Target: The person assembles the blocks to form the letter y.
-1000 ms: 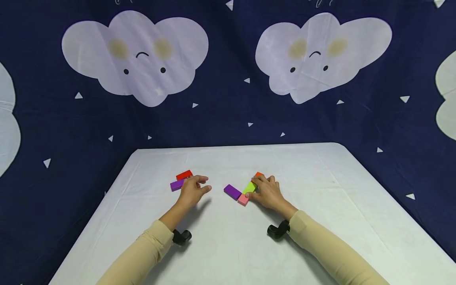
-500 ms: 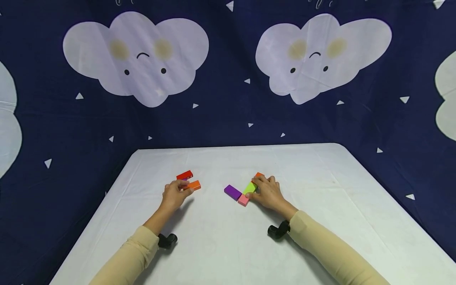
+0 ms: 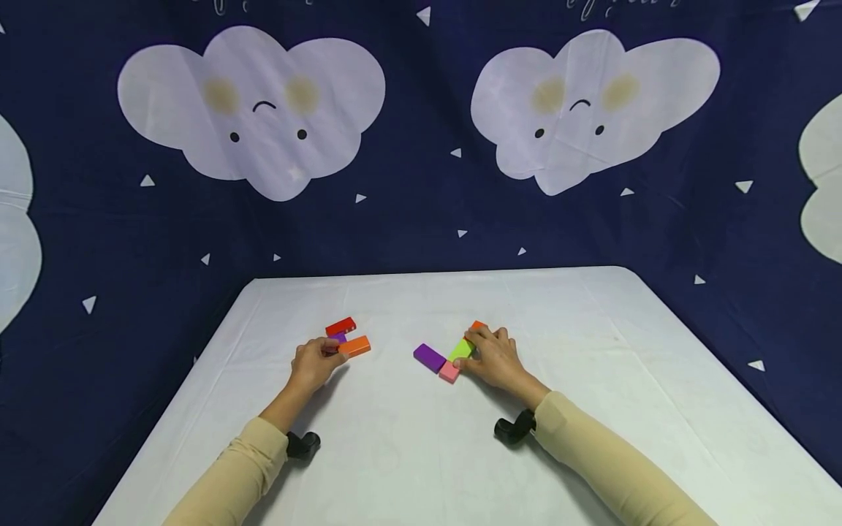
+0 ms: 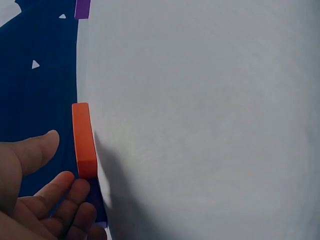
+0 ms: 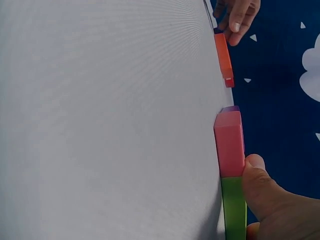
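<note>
Hands, two; small blocks, seven; all on a white table [image 3: 395,453].

Left hand [image 3: 312,363]: thumb and fingers apart, with a gap between them in the left wrist view; fingertips beside the left end of the left orange block [image 3: 357,346], not clasping it.

Left group, three blocks: the left orange block lay nearest; the left purple block [image 3: 338,337], partly hidden by the hand, lay just behind it; the red block [image 3: 340,326] lay farthest. Whether orange touched purple could not be told.

Right hand [image 3: 498,359]: thumb and fingers bent, holding the green block [image 3: 463,348]; thumb at its seam with the pink block [image 5: 230,144]; remaining fingertips partly hidden.

Right group, four blocks: pink nearest, green end to end with it, the right orange block [image 3: 479,324] at the far end, partly covered by fingers; the right purple block [image 3: 430,358] slanted off to the left of the pink.

Also present: tan sleeves [image 3: 612,456], black wrist devices [image 3: 303,446], and a dark blue backdrop [image 3: 421,219] with pale clouds [image 3: 263,157] and small triangles.
</note>
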Demonstrator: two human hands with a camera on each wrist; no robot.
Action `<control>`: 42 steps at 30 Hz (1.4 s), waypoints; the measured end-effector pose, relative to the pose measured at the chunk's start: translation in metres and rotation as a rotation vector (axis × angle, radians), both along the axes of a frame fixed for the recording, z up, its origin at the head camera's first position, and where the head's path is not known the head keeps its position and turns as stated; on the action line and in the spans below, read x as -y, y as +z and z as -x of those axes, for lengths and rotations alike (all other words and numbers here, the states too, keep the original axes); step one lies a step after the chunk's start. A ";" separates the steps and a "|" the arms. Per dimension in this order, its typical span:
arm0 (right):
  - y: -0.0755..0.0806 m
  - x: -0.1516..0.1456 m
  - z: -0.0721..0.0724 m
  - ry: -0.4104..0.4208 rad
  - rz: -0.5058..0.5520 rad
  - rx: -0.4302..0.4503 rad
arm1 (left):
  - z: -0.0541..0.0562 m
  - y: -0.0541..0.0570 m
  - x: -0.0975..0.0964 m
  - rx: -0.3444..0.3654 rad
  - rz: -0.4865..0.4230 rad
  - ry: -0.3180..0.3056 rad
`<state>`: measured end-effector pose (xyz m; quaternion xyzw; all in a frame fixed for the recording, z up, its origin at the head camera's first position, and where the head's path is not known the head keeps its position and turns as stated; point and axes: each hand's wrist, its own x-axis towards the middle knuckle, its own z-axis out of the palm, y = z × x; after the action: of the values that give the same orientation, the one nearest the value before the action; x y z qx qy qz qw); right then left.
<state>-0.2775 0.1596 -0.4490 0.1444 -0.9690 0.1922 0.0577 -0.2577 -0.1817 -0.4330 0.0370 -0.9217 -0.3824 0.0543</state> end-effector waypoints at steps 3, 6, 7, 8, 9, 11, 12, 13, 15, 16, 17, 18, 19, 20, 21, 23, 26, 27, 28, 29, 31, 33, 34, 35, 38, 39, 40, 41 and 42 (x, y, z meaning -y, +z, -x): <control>0.000 0.000 0.000 -0.001 0.000 -0.002 | 0.001 -0.001 0.000 0.005 0.006 0.000; 0.000 0.001 0.000 -0.004 -0.003 -0.001 | 0.003 0.000 0.000 0.002 0.021 0.000; 0.000 0.001 0.000 -0.006 -0.004 0.000 | 0.004 0.000 0.000 0.003 0.026 0.001; 0.000 0.001 0.000 -0.007 -0.005 0.001 | 0.005 0.000 0.000 0.004 0.029 0.001; 0.000 0.001 -0.001 -0.007 -0.005 0.001 | 0.006 0.000 0.000 0.005 0.032 0.002; 0.001 0.002 -0.001 -0.007 -0.004 0.005 | 0.008 0.000 -0.001 0.010 0.037 0.004; 0.001 0.001 -0.002 -0.007 -0.004 0.006 | 0.008 -0.001 -0.001 0.013 0.037 0.006; 0.001 0.002 -0.002 -0.008 -0.004 0.007 | 0.009 -0.001 -0.002 0.015 0.039 0.005; 0.001 0.001 -0.001 -0.006 -0.005 0.003 | 0.011 -0.003 -0.002 0.013 0.046 0.002; 0.001 0.001 -0.001 -0.006 -0.006 0.001 | 0.011 -0.003 -0.002 0.013 0.048 0.001; 0.000 0.001 0.000 -0.005 -0.007 0.000 | 0.012 -0.004 -0.003 0.013 0.048 0.002; 0.000 0.001 0.000 -0.005 -0.007 0.000 | 0.012 -0.004 -0.003 0.012 0.051 0.002; -0.001 0.001 0.000 -0.004 -0.006 -0.001 | 0.012 -0.004 -0.003 0.012 0.051 0.001; -0.001 0.001 0.000 -0.003 -0.005 -0.002 | 0.012 -0.004 -0.003 0.013 0.050 0.001; -0.001 0.001 0.000 -0.003 -0.005 -0.002 | 0.013 -0.005 -0.003 0.016 0.048 0.003; -0.002 0.001 0.000 -0.003 -0.004 0.003 | 0.013 -0.005 -0.003 0.023 0.045 0.001; -0.002 0.001 0.000 -0.002 -0.003 -0.001 | 0.013 -0.005 -0.004 0.030 0.048 0.000; -0.002 0.001 0.000 -0.002 -0.003 -0.004 | 0.012 -0.005 -0.004 0.032 0.051 0.000; -0.002 0.000 0.000 -0.003 -0.002 -0.004 | 0.012 -0.004 -0.005 0.031 0.056 0.001; -0.001 0.000 0.000 -0.003 -0.001 -0.005 | 0.013 -0.004 -0.005 0.030 0.060 0.001; -0.001 0.000 0.000 -0.005 0.000 -0.008 | 0.013 -0.004 -0.006 0.026 0.068 0.002; -0.001 0.000 -0.001 -0.006 0.001 -0.008 | 0.013 -0.003 -0.006 0.025 0.075 0.001; -0.001 0.000 -0.001 -0.007 0.002 -0.008 | 0.013 -0.003 -0.006 0.024 0.078 0.001; -0.001 0.000 -0.001 -0.006 0.000 -0.009 | 0.013 -0.003 -0.006 0.024 0.083 0.001; -0.002 0.000 -0.002 -0.005 0.000 -0.017 | 0.014 -0.004 -0.006 0.026 0.096 0.003; -0.002 0.001 -0.002 -0.005 0.001 -0.015 | 0.014 -0.005 -0.005 0.026 0.101 0.004; -0.002 0.001 -0.002 -0.006 0.001 -0.014 | 0.013 -0.005 -0.005 0.026 0.102 0.004; -0.002 0.001 -0.002 -0.006 0.000 -0.010 | 0.013 -0.005 -0.005 0.026 0.102 0.006; -0.002 0.002 -0.002 -0.006 0.000 -0.010 | 0.013 -0.005 -0.005 0.026 0.102 0.009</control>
<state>-0.2759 0.1581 -0.4513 0.1422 -0.9691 0.1915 0.0633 -0.2708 -0.1763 -0.4376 0.0434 -0.9404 -0.3343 0.0457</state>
